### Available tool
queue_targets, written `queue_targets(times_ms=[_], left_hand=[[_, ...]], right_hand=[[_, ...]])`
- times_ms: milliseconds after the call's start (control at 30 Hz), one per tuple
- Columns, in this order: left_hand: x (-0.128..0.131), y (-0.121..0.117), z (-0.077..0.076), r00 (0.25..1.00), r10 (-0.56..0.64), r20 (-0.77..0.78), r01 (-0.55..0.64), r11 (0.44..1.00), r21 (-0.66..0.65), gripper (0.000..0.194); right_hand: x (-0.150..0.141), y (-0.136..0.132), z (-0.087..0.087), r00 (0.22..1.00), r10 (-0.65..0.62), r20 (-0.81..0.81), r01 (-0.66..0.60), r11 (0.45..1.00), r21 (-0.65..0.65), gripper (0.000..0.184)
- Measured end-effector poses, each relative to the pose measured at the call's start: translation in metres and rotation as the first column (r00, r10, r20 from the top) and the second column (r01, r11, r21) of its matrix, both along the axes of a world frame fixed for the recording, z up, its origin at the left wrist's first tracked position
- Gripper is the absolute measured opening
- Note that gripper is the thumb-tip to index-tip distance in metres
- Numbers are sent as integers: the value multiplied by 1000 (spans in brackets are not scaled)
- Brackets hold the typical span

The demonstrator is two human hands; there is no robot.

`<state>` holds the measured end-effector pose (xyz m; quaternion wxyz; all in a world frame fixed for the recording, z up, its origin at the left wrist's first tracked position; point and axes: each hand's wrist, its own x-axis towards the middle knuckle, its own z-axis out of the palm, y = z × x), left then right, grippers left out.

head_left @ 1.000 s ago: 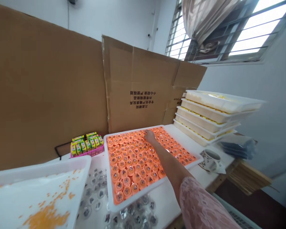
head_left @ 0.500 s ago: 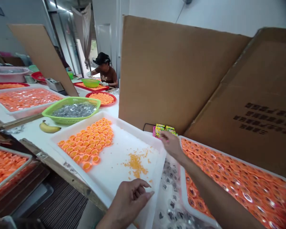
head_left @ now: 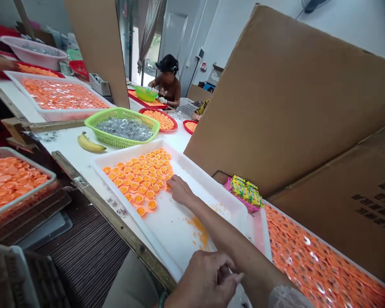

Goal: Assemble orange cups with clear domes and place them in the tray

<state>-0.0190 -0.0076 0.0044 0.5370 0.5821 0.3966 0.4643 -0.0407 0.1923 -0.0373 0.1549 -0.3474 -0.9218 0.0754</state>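
Dozens of orange cups [head_left: 139, 198] lay clustered at the far end of the white tray [head_left: 167, 229]; the right hand [head_left: 181, 191] had its fingertips at the cluster's edge, whether gripping a cup I could not tell; the left hand [head_left: 205, 276], apart from it, hung by the tray's near end, thumb and curled forefinger slightly parted. Orange bits [head_left: 202, 233] lay on the tray's floor; a banana [head_left: 91, 144] rested beside the green basket [head_left: 114, 138].

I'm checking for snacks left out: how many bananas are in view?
1: the banana lies beside the green basket, near a corner of the white tray holding orange cups. Others may be hidden.
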Motion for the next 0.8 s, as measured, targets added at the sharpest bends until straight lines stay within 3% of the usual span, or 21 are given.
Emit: queue_targets(times_ms=[200,300,367,467,533,633,700,800], left_hand=[[-1,-2,2,992,119,-51,-117,993,35,14],[-3,0,0,962,265,-63,-263,964,29,14],[-5,4,-5,900,437,-16,-437,900,1,13],[-6,12,-11,744,660,101,-650,751,-120,27],[-7,16,-11,731,652,200,-593,753,-286,38],[-7,20,-6,788,426,444,-216,868,-448,36],[-7,21,-1,783,311,539,-46,893,-449,29],[-6,21,3,807,312,502,-45,880,-473,25]], right_hand=[[36,-13,8,991,42,130,-26,992,-123,17],[66,-34,21,999,4,34,-1,994,-113,25],[87,-54,32,992,-32,-126,19,995,-103,29],[115,-88,46,930,-117,-349,85,991,-105,27],[128,-111,51,880,-182,-439,140,982,-125,26],[140,-139,52,812,-271,-517,195,961,-197,23],[145,-153,51,765,-325,-556,211,942,-261,22],[151,-164,50,697,-380,-608,197,917,-347,22]])
